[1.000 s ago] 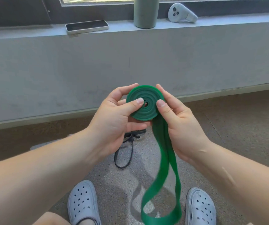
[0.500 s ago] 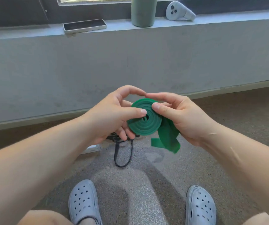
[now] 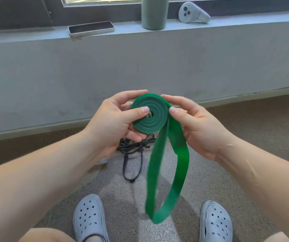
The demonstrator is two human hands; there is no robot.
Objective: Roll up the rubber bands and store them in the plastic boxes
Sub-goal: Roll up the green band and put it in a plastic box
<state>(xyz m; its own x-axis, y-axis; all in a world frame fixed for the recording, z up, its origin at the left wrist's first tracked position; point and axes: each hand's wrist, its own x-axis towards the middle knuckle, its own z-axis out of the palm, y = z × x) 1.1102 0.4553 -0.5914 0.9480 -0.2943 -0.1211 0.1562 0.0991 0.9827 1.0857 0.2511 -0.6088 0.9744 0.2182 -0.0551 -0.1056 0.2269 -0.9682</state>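
Observation:
A green rubber band [image 3: 155, 119] is partly wound into a flat coil held in front of me. My left hand [image 3: 117, 123] grips the coil, thumb pressed near its centre hole and fingers behind it. My right hand [image 3: 197, 124] pinches the coil's right edge where the loose tail leaves it. The unwound tail hangs down as a loop to about shoe height. A black rubber band [image 3: 133, 154] lies in a tangle on the floor below my hands. A corner of a clear plastic box [image 3: 102, 161] peeks out under my left forearm.
I sit facing a low grey wall with a sill. On the sill rest a phone [image 3: 91, 28], a grey-green bottle [image 3: 154, 13] and a white controller [image 3: 192, 13]. My two grey clogs [image 3: 90, 217] stand on the speckled floor.
The coil has been lifted and turned flat toward me. The loose green tail, bunched by my right hand half a second ago, now hangs down in a long loop.

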